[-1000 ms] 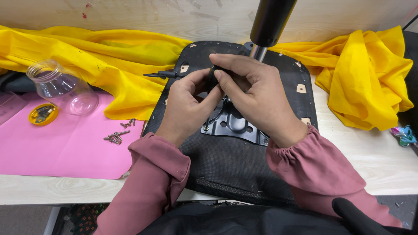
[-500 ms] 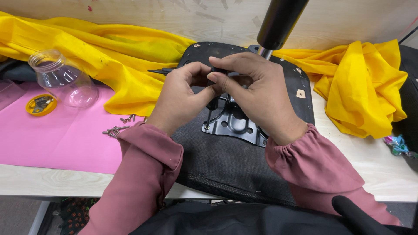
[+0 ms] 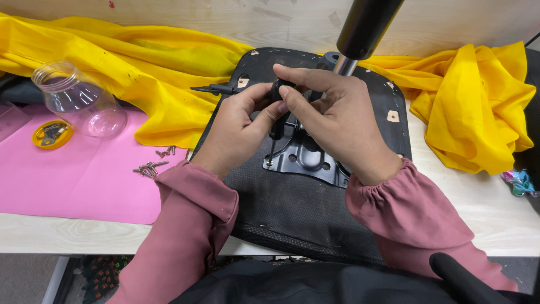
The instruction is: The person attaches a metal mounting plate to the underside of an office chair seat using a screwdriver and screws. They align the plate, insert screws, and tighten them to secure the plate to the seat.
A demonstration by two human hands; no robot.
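1. A pale wooden worktable [image 3: 495,219] fills the scene, lit evenly.
2. A light wooden board wall [image 3: 225,17] stands along its far edge.
3. At the near left, patterned dark floor [image 3: 101,276] shows below the table.

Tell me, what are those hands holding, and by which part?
Both hands, left and right, grip a black screwdriver by its handle at the top; its shaft points down onto the metal plate.

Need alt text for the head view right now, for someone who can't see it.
Both hands, left hand and right hand, hold a black screwdriver upright on the metal plate of an upturned black chair seat. Loose screws lie on pink paper.
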